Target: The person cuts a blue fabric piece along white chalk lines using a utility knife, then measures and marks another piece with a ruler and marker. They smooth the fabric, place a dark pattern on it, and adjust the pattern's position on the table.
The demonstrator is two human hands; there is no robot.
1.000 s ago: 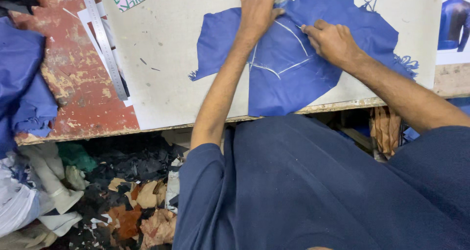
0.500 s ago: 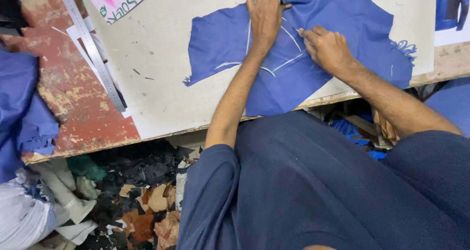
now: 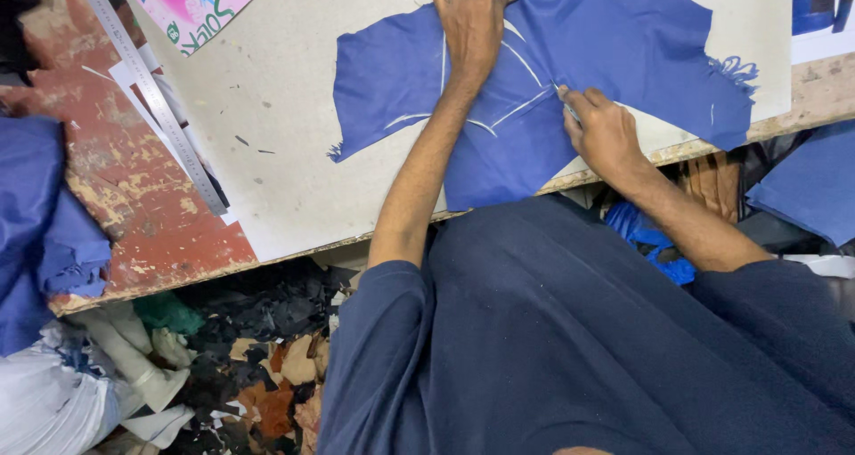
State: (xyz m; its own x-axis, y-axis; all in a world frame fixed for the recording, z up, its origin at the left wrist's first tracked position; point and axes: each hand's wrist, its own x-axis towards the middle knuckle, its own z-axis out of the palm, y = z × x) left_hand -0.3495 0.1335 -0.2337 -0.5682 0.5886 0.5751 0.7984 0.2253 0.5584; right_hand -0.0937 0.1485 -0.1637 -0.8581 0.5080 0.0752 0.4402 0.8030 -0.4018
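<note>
A blue cloth point(image 3: 623, 45) with white curved chalk lines lies spread on a pale board point(image 3: 285, 108). My left hand point(image 3: 472, 19) presses flat on the cloth's far part, fingers spread, holding nothing. My right hand point(image 3: 606, 134) rests on the cloth near the board's front edge. Its fingers pinch a small pale piece of chalk point(image 3: 565, 108), whose tip touches the end of a chalk line.
A long metal ruler point(image 3: 151, 94) lies on the worn red table point(image 3: 134, 206) at the left. A pink printed sheet point(image 3: 191, 1) sits at the far left. Blue fabric point(image 3: 40, 215) is piled at the left edge. Cloth scraps point(image 3: 258, 366) cover the floor below.
My right hand has slid along the cloth toward me, nearer the board's front edge. My left hand stays pressed on the cloth. The view has shifted a little.
</note>
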